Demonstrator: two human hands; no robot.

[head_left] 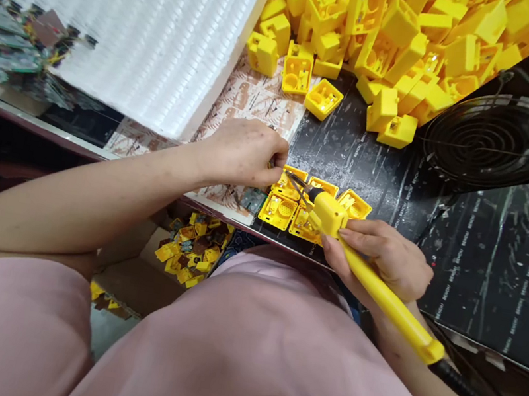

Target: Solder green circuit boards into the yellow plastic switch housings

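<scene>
My right hand (392, 262) is wrapped round a yellow soldering iron (374, 285), its black cable trailing off to the lower right. The iron's tip reaches left over small yellow plastic casings (277, 211), set open side up in two short rows by the table's front edge. Metal parts show inside them. My left hand (238, 154) is closed in a pinch at the upper left casing, close to the tip. Whatever its fingers hold is too small or hidden to make out. Just below that hand lies a greyish circuit board (251, 200).
Many yellow casings (392, 57) are heaped at the back right. A black fan (490, 136) stands at the right. White ridged foam (147, 19) lies at the left, beside piled circuit boards (2, 43). Below the edge, a cardboard box (137, 271) holds yellow pieces.
</scene>
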